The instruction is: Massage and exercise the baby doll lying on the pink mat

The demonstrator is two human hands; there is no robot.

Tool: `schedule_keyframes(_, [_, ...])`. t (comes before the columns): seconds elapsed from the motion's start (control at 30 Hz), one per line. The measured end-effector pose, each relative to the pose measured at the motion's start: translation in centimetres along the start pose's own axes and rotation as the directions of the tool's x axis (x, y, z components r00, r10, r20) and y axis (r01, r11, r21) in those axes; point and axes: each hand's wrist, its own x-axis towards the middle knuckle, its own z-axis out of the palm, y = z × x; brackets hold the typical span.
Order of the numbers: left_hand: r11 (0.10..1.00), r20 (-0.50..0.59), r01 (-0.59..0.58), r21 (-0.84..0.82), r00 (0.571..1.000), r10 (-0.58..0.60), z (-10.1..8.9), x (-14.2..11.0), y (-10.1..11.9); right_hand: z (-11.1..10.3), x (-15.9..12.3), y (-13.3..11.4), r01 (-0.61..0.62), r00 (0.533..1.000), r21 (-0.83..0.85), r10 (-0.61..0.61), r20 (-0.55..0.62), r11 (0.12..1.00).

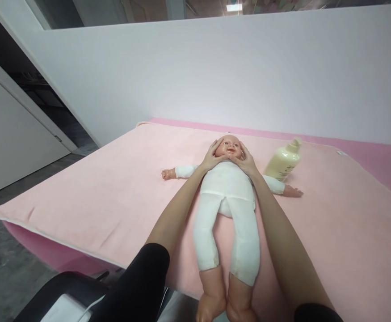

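The doll (228, 181) lies on its back on a blanket (98, 179). The left hand (212, 156) and right hand (246, 162) cup its face (230, 146), fingers (215, 146) spread loosely around it. A bottle (283, 162) is just beside its left arm (273, 184).

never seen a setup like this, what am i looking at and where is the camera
There is no machine here. This single picture comes from a camera worn on a person's head, looking forward and down at two bare hands. A doll lies on its back on a pink blanket, arms spread. The left hand and right hand touch its face, one on each side, without closing around anything. A yellow pump bottle is beside the doll's arm on the right.
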Motion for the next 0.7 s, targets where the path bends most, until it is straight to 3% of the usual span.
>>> schedule_keyframes(0.37, [0.999,0.059,-0.017,0.03,0.998,0.015,-0.6,0.2,0.2,-0.5,0.3,0.3,-0.01,0.999,0.032,0.011,-0.044,0.999])
schedule_keyframes(0.5, [1.0,0.079,-0.018,0.019,0.997,0.016,-0.8,0.4,0.4,-0.6,0.1,-0.1,-0.067,0.992,0.071,0.074,-0.106,0.995])
schedule_keyframes(0.6, [1.0,0.077,0.015,-0.028,0.997,-0.013,-1.3,0.5,1.3,-1.1,-0.2,-1.7,0.01,0.992,-0.197,-0.034,-0.118,0.98])
schedule_keyframes(0.7, [0.984,-0.005,0.163,-0.073,0.987,-0.163,-2.5,0.9,2.9,-1.5,-0.3,-5.1,0.122,0.988,-0.571,-0.154,-0.008,0.812])
